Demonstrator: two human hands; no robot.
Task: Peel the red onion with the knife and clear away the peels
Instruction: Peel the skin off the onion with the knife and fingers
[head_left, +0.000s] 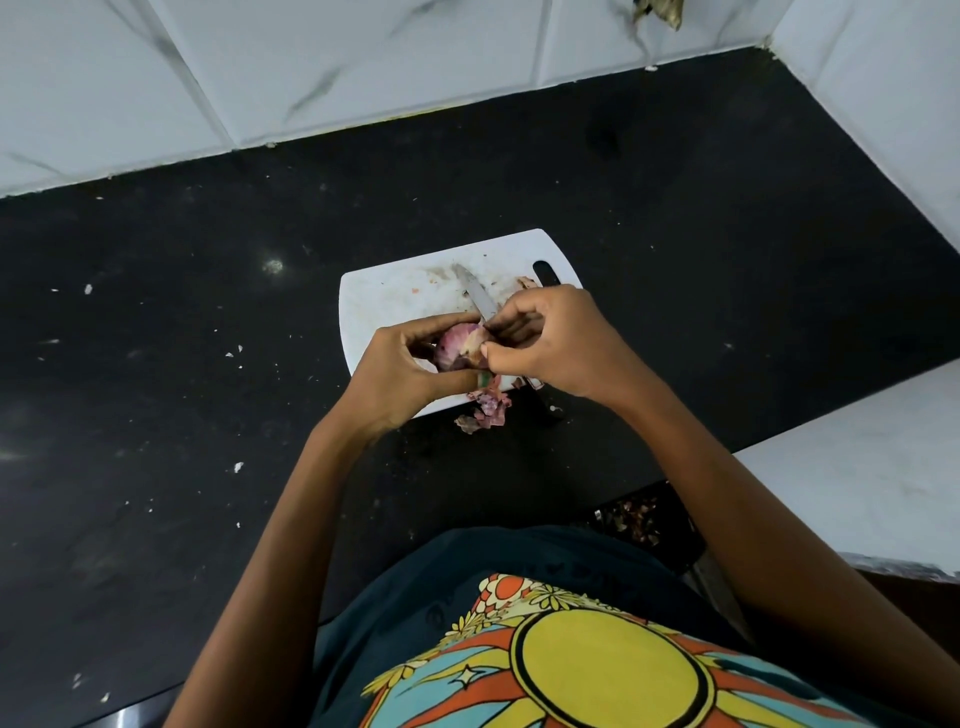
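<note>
Head view: red onion (457, 347) is cupped in the left hand (402, 374) over the near edge of the white cutting board (395, 296), while the right hand (558, 345) pinches a flap of skin, knife (477, 295) lying on the board under it. Biggest risk imo is the dry skin tearing short, or a yank popping the onion loose onto the black counter (182, 364). Peels (485, 408) already hang off the near edge, so a wrist bump probably scatters them

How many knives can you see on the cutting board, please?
1: the knife lies on the white cutting board, blade pointing away, its handle mostly hidden under the right hand. Others may be hidden.
</note>
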